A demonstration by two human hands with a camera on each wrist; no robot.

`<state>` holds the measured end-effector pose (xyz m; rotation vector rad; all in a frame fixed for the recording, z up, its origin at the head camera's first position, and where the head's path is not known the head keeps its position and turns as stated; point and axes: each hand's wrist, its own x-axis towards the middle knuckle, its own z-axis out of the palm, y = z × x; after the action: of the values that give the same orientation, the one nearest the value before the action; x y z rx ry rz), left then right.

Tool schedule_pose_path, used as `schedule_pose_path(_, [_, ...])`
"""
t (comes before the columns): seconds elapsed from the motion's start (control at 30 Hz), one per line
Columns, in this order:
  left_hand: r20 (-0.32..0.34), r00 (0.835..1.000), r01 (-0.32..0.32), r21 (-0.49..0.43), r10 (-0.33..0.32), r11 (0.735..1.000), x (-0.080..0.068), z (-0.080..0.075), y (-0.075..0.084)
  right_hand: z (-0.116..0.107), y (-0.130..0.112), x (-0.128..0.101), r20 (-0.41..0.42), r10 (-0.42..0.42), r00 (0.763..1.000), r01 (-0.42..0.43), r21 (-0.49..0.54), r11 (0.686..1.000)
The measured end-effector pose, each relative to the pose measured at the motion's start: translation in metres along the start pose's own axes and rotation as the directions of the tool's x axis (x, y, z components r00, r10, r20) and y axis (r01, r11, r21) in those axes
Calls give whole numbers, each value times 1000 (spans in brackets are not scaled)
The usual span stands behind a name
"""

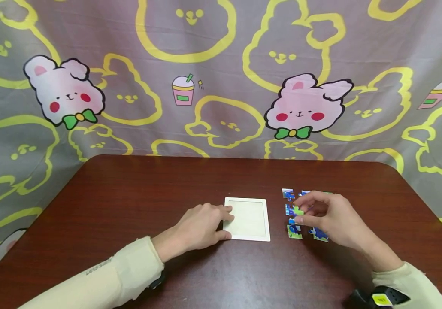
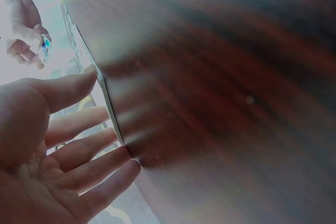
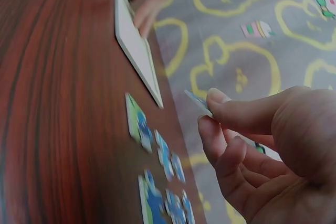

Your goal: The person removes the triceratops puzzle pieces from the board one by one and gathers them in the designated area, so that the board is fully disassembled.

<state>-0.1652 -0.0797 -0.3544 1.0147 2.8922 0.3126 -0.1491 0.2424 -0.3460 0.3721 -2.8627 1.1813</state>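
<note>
Right hand pinches a puzzle piece just right of the white tray — left hand, fingers flat, steadies the tray's left edge; placing comes next, needing alignment.

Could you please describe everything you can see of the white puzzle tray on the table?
The white puzzle tray is a flat square frame with a raised rim and a pale recessed centre holding no pieces. It looks like thin card or plastic. It lies flat on the dark wooden table, near the front edge. The left hand rests its fingers on the tray's left edge; loose puzzle pieces lie apart on its right.
</note>
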Motion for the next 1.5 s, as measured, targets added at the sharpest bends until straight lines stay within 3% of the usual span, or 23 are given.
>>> schedule_pose_path(0.4, [3, 1000, 3, 5, -3, 1000, -1, 0, 0, -32, 36, -26, -37, 143, 989, -145, -51, 988])
schedule_pose_path(0.87, [8, 1000, 9, 4, -9, 1000, -1, 0, 0, -52, 76, -46, 47, 214, 976, -210, -90, 974])
schedule_pose_path(1.13, [8, 1000, 11, 3, -11, 1000, -1, 0, 0, -53, 82, -46, 35, 207, 978, -196, -196, 961])
schedule_pose_path(1.5, [19, 999, 28, 1, -28, 1000, 0, 0, 0, -49, 84, -46, 78, 262, 962, -242, -201, 949])
